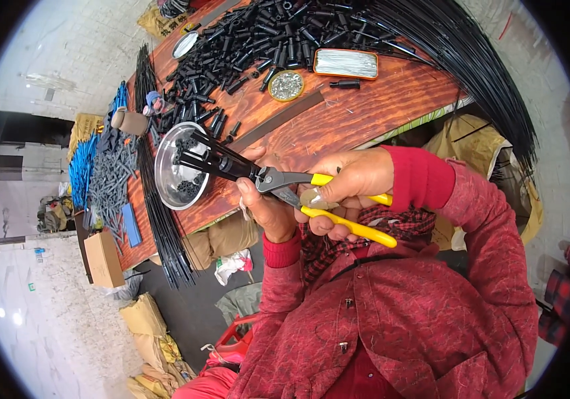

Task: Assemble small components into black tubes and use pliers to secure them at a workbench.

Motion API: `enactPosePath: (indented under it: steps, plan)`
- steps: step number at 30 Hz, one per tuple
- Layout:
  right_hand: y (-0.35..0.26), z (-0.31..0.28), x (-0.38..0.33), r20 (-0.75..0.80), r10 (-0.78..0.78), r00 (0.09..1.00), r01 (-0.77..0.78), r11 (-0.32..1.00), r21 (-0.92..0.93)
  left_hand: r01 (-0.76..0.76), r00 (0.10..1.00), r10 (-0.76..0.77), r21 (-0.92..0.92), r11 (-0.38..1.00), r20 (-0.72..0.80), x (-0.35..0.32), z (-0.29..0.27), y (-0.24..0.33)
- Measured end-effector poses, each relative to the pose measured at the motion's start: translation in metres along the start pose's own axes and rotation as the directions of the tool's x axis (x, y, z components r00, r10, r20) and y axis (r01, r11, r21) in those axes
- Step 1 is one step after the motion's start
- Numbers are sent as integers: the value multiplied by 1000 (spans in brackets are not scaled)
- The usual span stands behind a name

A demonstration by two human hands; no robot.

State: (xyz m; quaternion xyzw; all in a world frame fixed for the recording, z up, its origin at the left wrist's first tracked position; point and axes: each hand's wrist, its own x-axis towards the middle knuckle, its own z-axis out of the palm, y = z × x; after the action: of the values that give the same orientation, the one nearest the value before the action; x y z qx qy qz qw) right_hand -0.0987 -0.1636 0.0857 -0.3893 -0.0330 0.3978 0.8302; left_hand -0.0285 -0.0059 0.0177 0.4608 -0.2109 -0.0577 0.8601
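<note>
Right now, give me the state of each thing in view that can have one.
Left hand: closed around black tubes.
Right hand: gripping the pliers.
Pliers: handles spread apart.
Clear bowl: uncovered, partly filled with small black pieces.
Rectangular tin: open, filled with silver pins.
Round dish: open, filled with metal bits.
Black parts: loosely heaped.
Long black rods at right: bunched.

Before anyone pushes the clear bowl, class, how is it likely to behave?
The bowl looks like thin, see-through plastic, so it is probably light and may flex. The small black parts inside look loose, so they would likely shift. Its wide, uncovered top might let some spill if it tipped.
</note>
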Motion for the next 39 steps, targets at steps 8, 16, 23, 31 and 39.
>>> enactPosePath:
  steps: [8,16,23,31,39]
  plan:
    - [-3,16,-5,-175,-34,984,-17,960,-280,21,1000,-21,10,1000,-15,-1,-2,-4]
    - [-18,12,-8,-121,61,991,-80,984,-159,65,995,-61,56,996,-77,-4,3,5]
    - [-17,18,-4,-156,54,986,-80,984,-162,91,994,-86,75,993,-72,-5,-7,3]
    - [-35,22,-7,-158,164,974,-194,961,-198,75,986,-58,108,991,-154,-9,1,7]
    - [-60,29,-8,-245,287,926,-365,849,-382,91,984,-79,69,993,-158,-14,0,7]
